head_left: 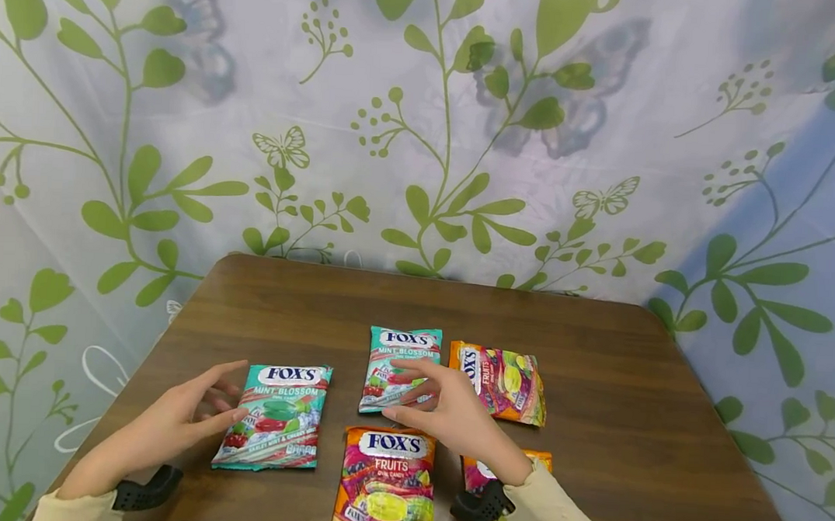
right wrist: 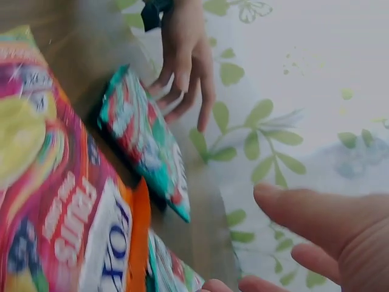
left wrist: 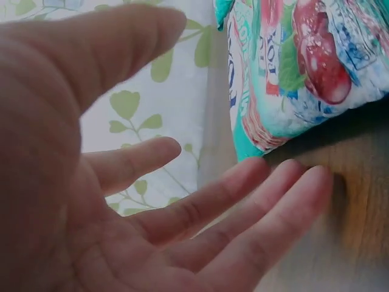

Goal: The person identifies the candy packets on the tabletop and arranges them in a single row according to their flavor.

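Note:
My left hand [head_left: 180, 417] is at the left edge of a teal Fox's Mint Blossom candy bag [head_left: 281, 410], fingers spread and slightly bent. In the left wrist view those fingertips overlap the near corner of this bag [left wrist: 273, 91], and nothing is gripped. Over the lower right part of a second teal Mint Blossom bag [head_left: 402, 353] reaches my right hand [head_left: 446, 405], its fingers stretched out and loosely bent. The right wrist view has the thumb and fingers of that hand [right wrist: 346, 231] apart with nothing between them. Part of the second bag is hidden behind the hand.
An orange and purple Fox's Fruits bag [head_left: 506, 381] lies sideways to the right. Another Fruits bag [head_left: 388, 477] lies in front, and a third [head_left: 477, 473] is partly covered by the right wrist. Behind the brown wooden table [head_left: 303, 310] hangs a leaf-patterned curtain [head_left: 364, 211].

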Motion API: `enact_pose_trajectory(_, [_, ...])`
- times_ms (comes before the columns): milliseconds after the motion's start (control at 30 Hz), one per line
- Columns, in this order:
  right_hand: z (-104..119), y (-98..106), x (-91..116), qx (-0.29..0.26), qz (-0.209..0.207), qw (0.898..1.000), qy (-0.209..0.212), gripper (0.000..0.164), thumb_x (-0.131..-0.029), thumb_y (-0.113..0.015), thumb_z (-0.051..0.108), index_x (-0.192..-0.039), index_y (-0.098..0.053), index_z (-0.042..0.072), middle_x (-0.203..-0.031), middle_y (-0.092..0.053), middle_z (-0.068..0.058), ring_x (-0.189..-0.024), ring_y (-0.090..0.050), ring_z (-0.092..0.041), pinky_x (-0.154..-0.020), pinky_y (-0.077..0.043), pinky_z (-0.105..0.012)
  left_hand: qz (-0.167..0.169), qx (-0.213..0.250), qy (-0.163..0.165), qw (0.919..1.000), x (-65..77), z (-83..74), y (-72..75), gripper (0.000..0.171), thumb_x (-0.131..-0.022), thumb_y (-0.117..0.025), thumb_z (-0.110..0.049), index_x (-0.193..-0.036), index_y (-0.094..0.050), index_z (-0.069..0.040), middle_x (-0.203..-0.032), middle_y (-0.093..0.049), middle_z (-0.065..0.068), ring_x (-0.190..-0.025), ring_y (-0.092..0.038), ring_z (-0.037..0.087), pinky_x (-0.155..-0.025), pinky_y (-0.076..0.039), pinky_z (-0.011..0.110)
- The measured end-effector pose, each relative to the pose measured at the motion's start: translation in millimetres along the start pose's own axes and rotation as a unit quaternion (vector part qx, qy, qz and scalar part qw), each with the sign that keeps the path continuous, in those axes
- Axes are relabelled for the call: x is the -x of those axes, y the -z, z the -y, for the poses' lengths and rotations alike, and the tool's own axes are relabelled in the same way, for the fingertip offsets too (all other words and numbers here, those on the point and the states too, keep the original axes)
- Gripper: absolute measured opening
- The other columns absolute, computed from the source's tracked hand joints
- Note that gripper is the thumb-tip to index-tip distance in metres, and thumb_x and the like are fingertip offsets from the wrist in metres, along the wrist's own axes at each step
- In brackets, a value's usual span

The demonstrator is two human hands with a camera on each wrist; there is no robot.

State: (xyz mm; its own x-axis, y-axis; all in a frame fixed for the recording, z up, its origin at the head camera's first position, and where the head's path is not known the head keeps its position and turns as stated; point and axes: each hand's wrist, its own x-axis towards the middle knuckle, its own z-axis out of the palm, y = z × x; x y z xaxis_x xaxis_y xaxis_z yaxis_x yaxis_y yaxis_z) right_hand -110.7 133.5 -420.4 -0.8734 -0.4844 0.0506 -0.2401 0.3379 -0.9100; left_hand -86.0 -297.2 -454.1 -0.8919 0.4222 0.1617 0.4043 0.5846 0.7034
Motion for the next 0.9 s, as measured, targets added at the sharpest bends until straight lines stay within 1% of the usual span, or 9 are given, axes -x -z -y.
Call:
enact_pose_trajectory(133, [4.3,-14.8,-9.3,-0.008,0.004,1.0,0.003,0.059,-0.099,-0.086,0.021,-0.154,-0.064,0.021,-0.135,-0.07,-0.021,-0.101,-0.078,-0.022,-0.089,-0.063,-0.035,0.016,0.023,0.014,0.9995,-0.2,3.2,1.7,0.067,-0.103,-0.078,-0.011,-0.159,-0.043,0.002,-0.121,-0.069,0.011,-0.097,-0.068,0.005,-0.074,-0.061,0.029])
enact_pose_trajectory(267, [7.4,-29.2,-18.1,0.004,0.014,1.0,-0.001,0.057,-0.098,-0.087,0.023,-0.151,-0.066,0.017,-0.131,-0.073,-0.018,-0.097,-0.077,-0.018,-0.085,-0.062,-0.032,0.024,0.038,0.024,0.9987,-0.8,3.9,1.5,0.066,-0.103,-0.078,-0.012,-0.158,-0.044,0.001,-0.119,-0.068,0.01,-0.096,-0.067,0.006,-0.074,-0.06,0.029])
enact_pose_trajectory(333, [10.3,-36.2,-21.6,0.002,0.023,1.0,-0.014,0.056,-0.098,-0.087,0.024,-0.149,-0.067,0.017,-0.128,-0.074,-0.017,-0.094,-0.076,-0.015,-0.081,-0.062,-0.031,0.027,0.033,0.027,0.9988,-0.8,4.1,0.7,0.064,-0.103,-0.078,-0.011,-0.157,-0.045,0.001,-0.116,-0.067,0.008,-0.093,-0.066,0.005,-0.073,-0.059,0.028])
enact_pose_trajectory(433, [15.4,-46.3,-25.3,-0.008,0.035,0.999,-0.03,0.055,-0.097,-0.088,0.023,-0.148,-0.069,0.018,-0.124,-0.074,-0.017,-0.091,-0.076,-0.013,-0.077,-0.061,-0.03,0.032,0.023,0.02,0.999,-0.6,4.3,-0.1,0.062,-0.103,-0.078,-0.009,-0.155,-0.047,0.004,-0.109,-0.065,0.003,-0.088,-0.063,0.005,-0.071,-0.057,0.027])
enact_pose_trajectory(533, [19.1,-56.4,-29.1,-0.021,0.043,0.998,-0.038,0.055,-0.096,-0.089,0.02,-0.147,-0.069,0.017,-0.124,-0.073,-0.018,-0.087,-0.077,-0.014,-0.072,-0.061,-0.029,0.045,0.02,0.029,0.9984,-1.2,3.0,-0.3,0.06,-0.103,-0.078,-0.012,-0.153,-0.048,0.005,-0.105,-0.063,0.001,-0.086,-0.062,0.005,-0.071,-0.056,0.027])
enact_pose_trajectory(667, [19.0,-69.5,-36.2,-0.036,0.052,0.997,-0.044,0.058,-0.094,-0.09,0.017,-0.147,-0.067,0.01,-0.125,-0.072,-0.021,-0.083,-0.077,-0.012,-0.069,-0.061,-0.028,0.06,0.03,0.068,0.9954,-3.0,-0.9,0.8,0.061,-0.105,-0.078,-0.023,-0.153,-0.05,0.003,-0.109,-0.066,0.004,-0.09,-0.064,0.006,-0.075,-0.058,0.027])
enact_pose_trajectory(733, [18.3,-75.0,-39.2,-0.041,0.057,0.996,-0.05,0.06,-0.093,-0.09,0.015,-0.147,-0.066,0.008,-0.126,-0.072,-0.022,-0.082,-0.077,-0.011,-0.069,-0.061,-0.027,0.059,0.033,0.079,0.9946,-4.6,-1.4,0.1,0.061,-0.105,-0.078,-0.025,-0.152,-0.051,0.003,-0.113,-0.067,0.006,-0.092,-0.065,0.006,-0.076,-0.058,0.028])
enact_pose_trajectory(833, [16.1,-83.3,-44.0,-0.04,0.06,0.996,-0.055,0.06,-0.092,-0.091,0.013,-0.146,-0.067,0.007,-0.126,-0.072,-0.022,-0.079,-0.075,-0.009,-0.069,-0.061,-0.026,0.058,0.044,0.074,0.9945,-6.3,-0.9,-1.6,0.058,-0.104,-0.079,-0.023,-0.149,-0.053,0.003,-0.118,-0.066,0.01,-0.093,-0.065,0.008,-0.076,-0.059,0.029])
enact_pose_trajectory(900, [15.8,-88.5,-46.3,-0.051,0.065,0.994,-0.068,0.061,-0.092,-0.091,0.012,-0.147,-0.066,0.006,-0.124,-0.072,-0.021,-0.076,-0.077,-0.011,-0.069,-0.061,-0.027,0.061,0.052,0.063,0.9948,-6.7,-0.1,-3.1,0.056,-0.103,-0.08,-0.02,-0.146,-0.055,0.003,-0.12,-0.065,0.012,-0.092,-0.065,0.008,-0.075,-0.06,0.029])
